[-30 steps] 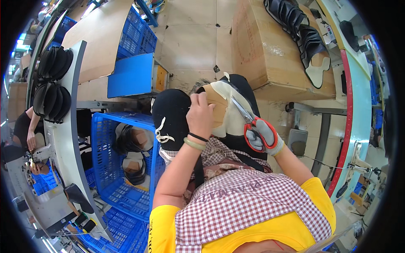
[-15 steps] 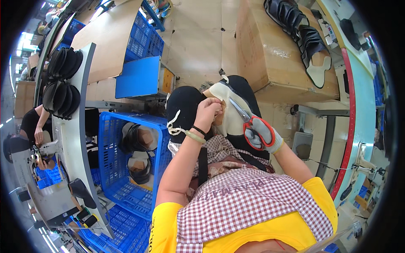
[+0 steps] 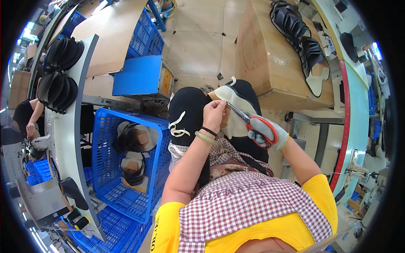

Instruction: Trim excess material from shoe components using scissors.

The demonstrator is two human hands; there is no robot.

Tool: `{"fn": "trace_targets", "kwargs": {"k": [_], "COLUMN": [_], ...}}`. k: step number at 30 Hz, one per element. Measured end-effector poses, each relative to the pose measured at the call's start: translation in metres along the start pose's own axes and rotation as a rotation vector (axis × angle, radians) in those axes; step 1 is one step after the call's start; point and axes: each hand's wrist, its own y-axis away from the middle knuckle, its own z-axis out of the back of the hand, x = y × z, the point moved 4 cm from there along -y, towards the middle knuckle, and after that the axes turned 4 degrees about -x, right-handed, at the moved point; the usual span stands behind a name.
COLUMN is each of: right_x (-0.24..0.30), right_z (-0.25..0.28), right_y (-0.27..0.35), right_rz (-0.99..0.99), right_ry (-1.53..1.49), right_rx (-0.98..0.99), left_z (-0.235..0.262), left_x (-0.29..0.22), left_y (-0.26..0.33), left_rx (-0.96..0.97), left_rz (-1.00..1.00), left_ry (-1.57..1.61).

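Cream piece (image 3: 236,126); red-handled scissors (image 3: 243,115) over it

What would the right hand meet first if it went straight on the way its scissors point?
With its scissors leading, the right hand would likely meet the cream piece first; the left hand is close beside that line, depth unclear.

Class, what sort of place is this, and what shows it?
Probably a shoemaking workshop: dark curved pieces are stacked at left, what looks like a sewing machine is beside a co-worker's hand, and red-handled scissors are at a pale shaped piece.
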Motion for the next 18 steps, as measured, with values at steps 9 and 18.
{"fn": "trace_targets", "kwargs": {"k": [9,18], "right_x": [0.008,0.004], "right_z": [-0.01,-0.026], "right_y": [-0.014,-0.023], "right_rz": [0.019,0.002], "right_ry": [0.005,-0.072], "right_rx": [-0.006,-0.092], "left_z": [0.002,0.007], "left_x": [0.005,0.011], "left_y": [-0.002,-0.011], "left_rx": [0.041,0.159], "left_rz": [-0.017,0.017], "left_ry": [0.006,0.083]}}
